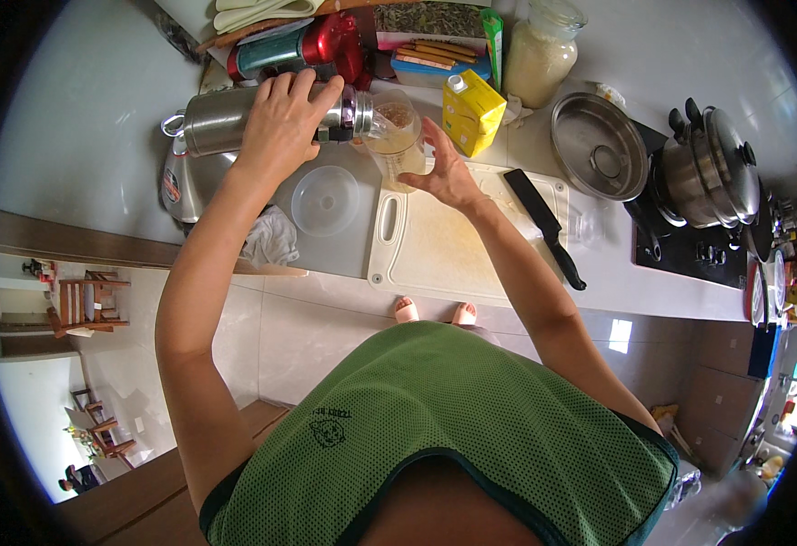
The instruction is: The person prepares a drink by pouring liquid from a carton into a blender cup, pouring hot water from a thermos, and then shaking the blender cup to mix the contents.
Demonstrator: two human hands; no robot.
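Note:
A stainless steel vacuum flask [224, 121] lies nearly level in the grip of my left hand [289, 119]. Its mouth points right over a clear measuring cup [400, 160], and a clear stream runs from it into the cup. The cup holds a cloudy tan liquid with froth on top. My right hand [450, 170] is beside the cup's right side, fingers spread; whether it touches the cup is hard to tell. Below lies a white cutting board [439, 239] with a black knife [542, 222] along its right side. A round translucent lid [325, 201] rests left of the board.
A yellow carton [473, 112] stands behind my right hand. Further right are a metal basin [600, 147], a steel pot [702, 170] on the black stove [692, 252] and a glass jar [540, 58]. A crumpled cloth [272, 237] lies near the counter's front edge.

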